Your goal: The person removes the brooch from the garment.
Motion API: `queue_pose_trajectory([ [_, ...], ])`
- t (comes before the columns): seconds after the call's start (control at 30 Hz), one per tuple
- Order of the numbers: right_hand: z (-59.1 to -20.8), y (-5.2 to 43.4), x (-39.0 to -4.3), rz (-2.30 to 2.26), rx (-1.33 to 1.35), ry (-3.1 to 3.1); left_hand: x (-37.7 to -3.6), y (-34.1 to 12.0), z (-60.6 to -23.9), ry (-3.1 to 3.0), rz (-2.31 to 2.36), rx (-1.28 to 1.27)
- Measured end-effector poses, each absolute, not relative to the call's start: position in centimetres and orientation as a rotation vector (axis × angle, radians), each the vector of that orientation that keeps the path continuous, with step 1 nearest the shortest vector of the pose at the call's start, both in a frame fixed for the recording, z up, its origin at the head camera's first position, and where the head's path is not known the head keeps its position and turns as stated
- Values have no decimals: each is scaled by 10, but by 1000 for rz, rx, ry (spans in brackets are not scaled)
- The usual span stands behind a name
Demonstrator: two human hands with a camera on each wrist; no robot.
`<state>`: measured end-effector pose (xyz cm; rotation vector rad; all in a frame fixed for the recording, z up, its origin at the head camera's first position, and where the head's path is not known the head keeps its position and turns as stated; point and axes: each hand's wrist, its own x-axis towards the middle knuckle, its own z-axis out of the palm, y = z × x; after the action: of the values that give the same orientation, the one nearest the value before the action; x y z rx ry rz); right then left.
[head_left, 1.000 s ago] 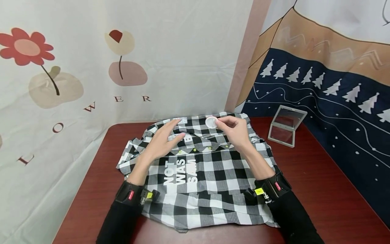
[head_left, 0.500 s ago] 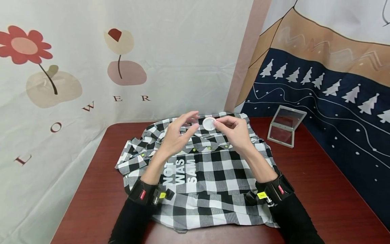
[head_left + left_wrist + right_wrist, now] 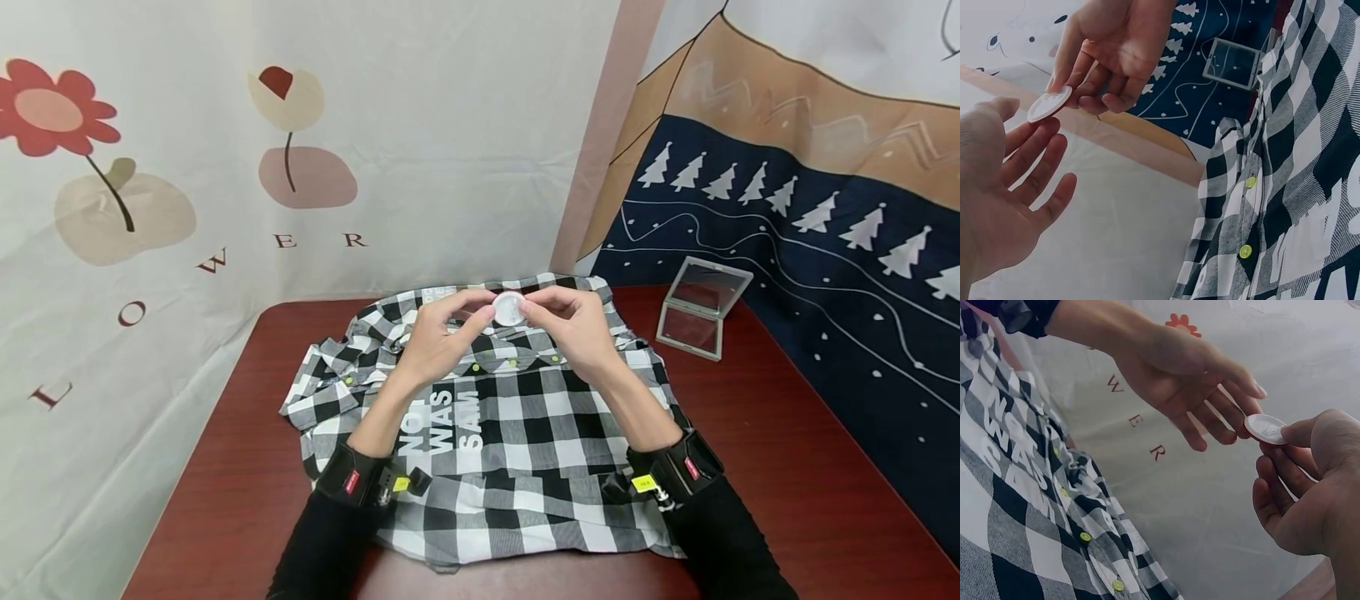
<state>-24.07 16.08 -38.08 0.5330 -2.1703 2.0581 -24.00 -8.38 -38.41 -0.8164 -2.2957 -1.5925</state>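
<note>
In the head view, we see the right hand (image 3: 573, 329) with its grip narrowed on a round white disc (image 3: 509, 309), thumb and fingers pinching its edge. Across from that grip, on the disc's other side, the left hand (image 3: 438, 337) has its fingers beside the rim. Below both hands, a black-and-white checked shirt (image 3: 555, 417) with white lettering lies spread on the table (image 3: 757, 467). Well apart to the right of the right hand's grip, a hinged case (image 3: 692, 331) stands unfolded near a dark backdrop (image 3: 810, 283) printed with white trees. In the left wrist view, we find the left grip wide: the thumb is clear of the disc while a fingertip meets the underside of its edge; we cannot tell how firmly. Yellow-green buttons (image 3: 1245, 251) show on the shirt, off to the side of the hands. In the right wrist view, we see the right thumb on the disc's white face, fingers beneath, a red border along the disc's lower edge, and the left fingers at its far rim.
</note>
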Motion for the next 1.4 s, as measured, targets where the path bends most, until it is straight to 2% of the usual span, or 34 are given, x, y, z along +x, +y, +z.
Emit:
queue_pose_trajectory([
  [0.23,-379,160,-238,2021,585,-2166,-239,-81,-387,-2308,-1669,-734],
  [0.9,-376,160,-235,1888,661,-2182,-237,-75,-388,-2158,-1719,-752],
  [1.4,-380,155,-234,1809,860,-2166,-235,-73,-386,-2073,-1716,-740],
])
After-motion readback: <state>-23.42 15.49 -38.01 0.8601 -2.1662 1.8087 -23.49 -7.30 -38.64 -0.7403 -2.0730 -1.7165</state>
